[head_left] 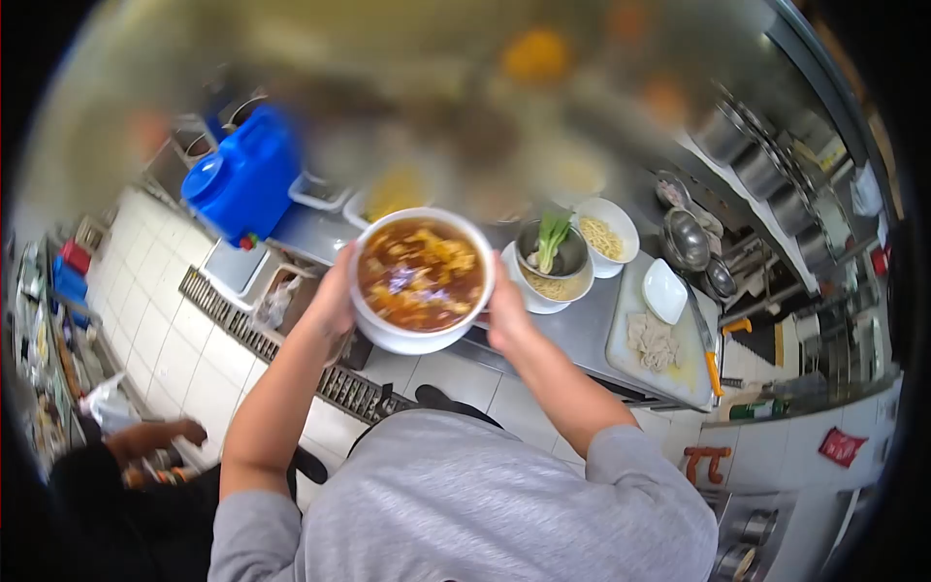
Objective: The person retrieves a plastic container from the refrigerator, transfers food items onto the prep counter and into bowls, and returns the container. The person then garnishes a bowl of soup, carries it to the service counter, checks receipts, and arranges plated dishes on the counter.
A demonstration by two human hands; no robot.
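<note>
Holding a near-full bowl (412,339) of soup (417,276) between left hand (337,291) and right hand (505,306), raised near the counter (584,325), and could spill if tilted or bumped, or slip if pressed too lightly.

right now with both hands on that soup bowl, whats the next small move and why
I'd probably level the soup bowl between the left hand and right hand before shifting it: the brown soup sits close to the rim, and the noodle bowl looks close to the right hand, so a tilt or bump could spill some.
</note>
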